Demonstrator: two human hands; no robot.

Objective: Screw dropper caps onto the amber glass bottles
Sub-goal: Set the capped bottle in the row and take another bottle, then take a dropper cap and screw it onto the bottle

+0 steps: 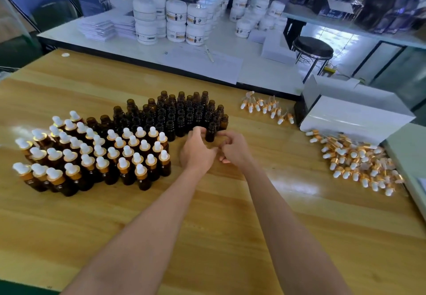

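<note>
Dozens of capped bottles (92, 156) stand in a block at my left on the wooden table (207, 225). The open amber bottles (179, 112) are crowded just behind them, further back.

One uncapped bottle (211, 131) stands upright at the near edge of that crowd, between my two hands. My left hand (198, 151) has its fingers curled up against the bottle's side, but I cannot tell whether they really pinch it. My right hand (235, 149) is curled too, just beside the bottle. No cap shows in it, so I cannot tell if it holds anything.

The pile of dropper caps (355, 161) lies well to my right, by the white box (355, 115).

I judge the bottle to be light, stiff, smooth glass that tips easily. I would hold it round the body and leave the threaded neck free.
</note>
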